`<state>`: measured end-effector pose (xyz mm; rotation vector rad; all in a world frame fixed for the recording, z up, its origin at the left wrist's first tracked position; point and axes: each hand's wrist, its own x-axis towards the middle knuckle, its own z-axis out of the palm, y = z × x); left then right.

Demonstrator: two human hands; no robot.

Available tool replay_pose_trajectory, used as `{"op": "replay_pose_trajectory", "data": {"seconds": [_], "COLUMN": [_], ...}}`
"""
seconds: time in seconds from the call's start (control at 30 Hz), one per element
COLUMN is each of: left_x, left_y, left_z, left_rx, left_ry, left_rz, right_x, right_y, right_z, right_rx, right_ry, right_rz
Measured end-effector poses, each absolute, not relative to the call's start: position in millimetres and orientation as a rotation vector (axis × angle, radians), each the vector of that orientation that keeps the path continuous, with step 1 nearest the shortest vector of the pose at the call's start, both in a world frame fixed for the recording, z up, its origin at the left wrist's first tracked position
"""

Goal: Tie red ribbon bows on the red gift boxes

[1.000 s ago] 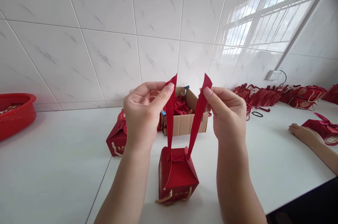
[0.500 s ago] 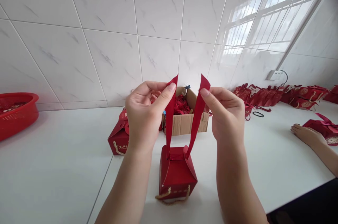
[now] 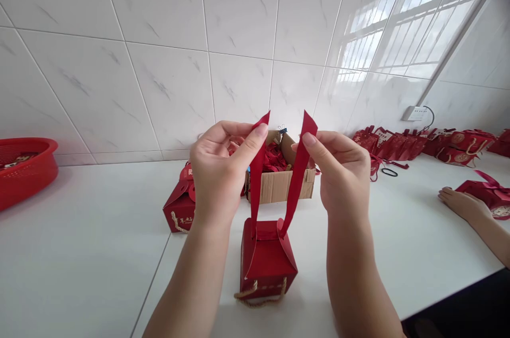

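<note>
A small red gift box [image 3: 269,258] with a twisted rope handle [image 3: 261,303] stands upright on the white table, its top flaps folded in. Two ends of a red ribbon [image 3: 295,184] rise from slots in its top. My left hand [image 3: 223,168] pinches the left ribbon end between thumb and fingers. The right ribbon end is pinched in my right hand [image 3: 338,168]. Both ends are held up, apart from each other, above the box.
Behind the hands sits a cardboard box [image 3: 282,186] of red ribbons. Another red gift box [image 3: 179,208] is left of my left wrist. A red basket [image 3: 27,173] stands far left. Finished-looking red boxes [image 3: 466,141] line the right wall. At right, another person's hand [image 3: 462,202] touches a bowed box [image 3: 488,197].
My left hand has shifted very slightly to the right with its ribbon end. Otherwise the hands, ribbon and box look nearly the same.
</note>
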<state>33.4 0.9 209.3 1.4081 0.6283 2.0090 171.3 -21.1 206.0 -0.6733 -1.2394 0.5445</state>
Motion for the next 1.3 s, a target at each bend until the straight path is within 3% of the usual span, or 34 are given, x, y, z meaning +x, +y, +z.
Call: {"op": "replay_pose_trajectory", "data": {"seconds": [0.7, 1.3], "left_x": [34.6, 24.8], "left_y": [-4.6, -2.0], "left_z": [211.1, 212.7], "left_rx": [1.492, 1.838], "left_ry": [0.635, 0.74], "left_rz": [1.965, 1.648], "right_x": [170.0, 179.8], "right_y": [-21.9, -6.9], "right_z": [205.8, 198.8], "right_rx": [-0.69, -0.529], "right_ry": [-1.268, -1.516], "right_rz": [0.598, 1.197]}}
